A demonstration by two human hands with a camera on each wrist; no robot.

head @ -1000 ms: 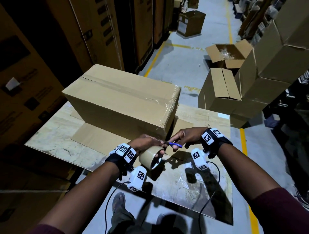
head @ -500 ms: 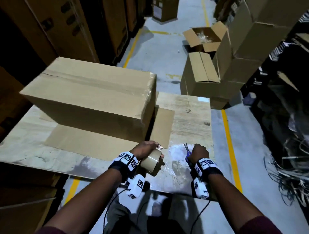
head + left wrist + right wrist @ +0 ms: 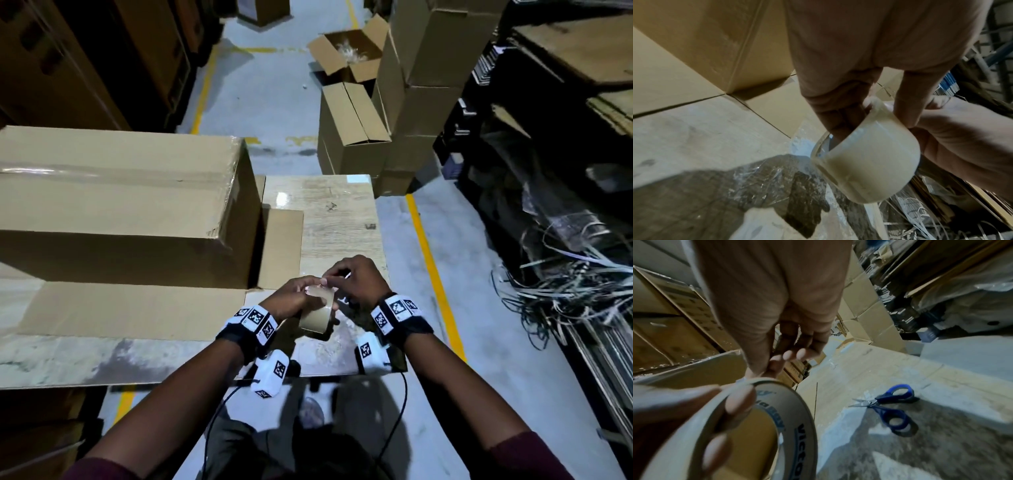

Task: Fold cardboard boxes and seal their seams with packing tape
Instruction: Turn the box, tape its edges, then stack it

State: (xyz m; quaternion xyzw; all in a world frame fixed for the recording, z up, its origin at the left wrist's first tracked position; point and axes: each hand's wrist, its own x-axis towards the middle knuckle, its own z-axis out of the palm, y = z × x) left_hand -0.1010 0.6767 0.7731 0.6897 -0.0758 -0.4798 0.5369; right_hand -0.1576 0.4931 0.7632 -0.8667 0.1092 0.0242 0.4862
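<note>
tan roll of packing tape [image 3: 317,317] gripped in left hand [image 3: 294,297] above bench [image 3: 337,219] edge | right hand [image 3: 358,279] pinching its loose end | big taped cardboard box [image 3: 120,205] on bench | blue-handled scissors [image 3: 887,405] lying loose

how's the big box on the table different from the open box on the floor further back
The big box has its flaps closed and glossy tape along its top seam; the open box has its flaps splayed, with clear plastic inside. The big box lies on the table; the open box stands on the floor. Both are plain brown cardboard.
</note>
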